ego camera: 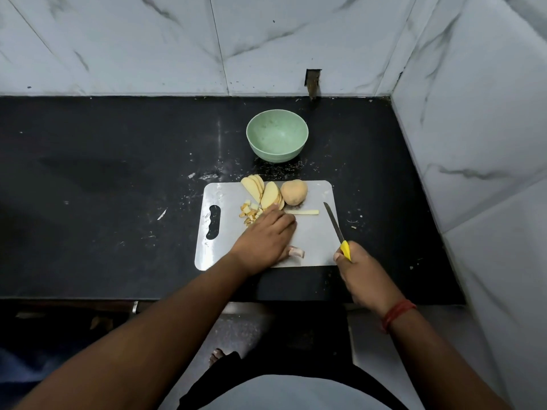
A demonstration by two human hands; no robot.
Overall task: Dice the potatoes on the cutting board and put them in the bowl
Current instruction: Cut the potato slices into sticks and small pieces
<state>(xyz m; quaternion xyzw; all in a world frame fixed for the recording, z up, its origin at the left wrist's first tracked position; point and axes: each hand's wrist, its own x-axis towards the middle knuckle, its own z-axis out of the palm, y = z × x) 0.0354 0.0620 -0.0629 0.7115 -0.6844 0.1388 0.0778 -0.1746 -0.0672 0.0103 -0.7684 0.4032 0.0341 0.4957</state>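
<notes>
Steel cutting board [313,235] holds one whole potato [294,192], two fans of slices [260,192] and perhaps ten dice [250,213]. The left hand [263,236] lies flat beside the dice; the right hand [362,279] grips one knife [336,224], near one green bowl [277,139].

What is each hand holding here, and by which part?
Right hand grips the knife by its yellow handle. Left hand lies flat over potato pieces, gripping nothing visible.

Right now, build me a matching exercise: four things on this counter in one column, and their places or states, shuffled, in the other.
Things:
1. green bowl
2. whole potato
3. knife
4. diced potato pieces

Places or states:
A. gripped in the right hand
B. uncut, at the cutting board's far edge
C. empty, on the counter beyond the board
D. beside the left hand, near the board's handle hole

Pairs: 1-C, 2-B, 3-A, 4-D
</notes>
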